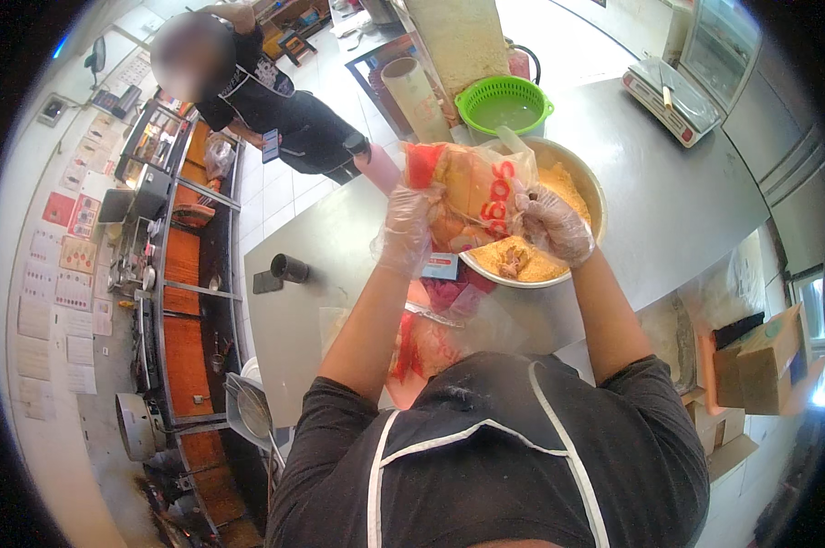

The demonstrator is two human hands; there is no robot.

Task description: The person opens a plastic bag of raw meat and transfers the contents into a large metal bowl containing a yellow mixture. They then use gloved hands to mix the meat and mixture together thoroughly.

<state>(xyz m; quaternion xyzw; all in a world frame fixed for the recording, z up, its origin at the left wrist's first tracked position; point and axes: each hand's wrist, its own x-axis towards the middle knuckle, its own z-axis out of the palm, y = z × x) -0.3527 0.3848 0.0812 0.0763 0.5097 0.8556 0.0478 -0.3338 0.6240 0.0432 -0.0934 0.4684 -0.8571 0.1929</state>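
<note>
A clear plastic bag of raw meat with red print is held up between my two gloved hands. My left hand grips its left side, and my right hand grips its right side. Behind and below the bag is a wide metal bowl of yellow-orange crumbs or breading. A small piece, probably meat, lies on the breading. Nearer my body, another printed bag of meat rests on the steel table. Both gloves are thin clear plastic.
The steel table bears a green basket in a container, a scale with a knife on it, a pink bottle, a black cup and a dark phone-like object. A person holding a phone stands beyond the table at left.
</note>
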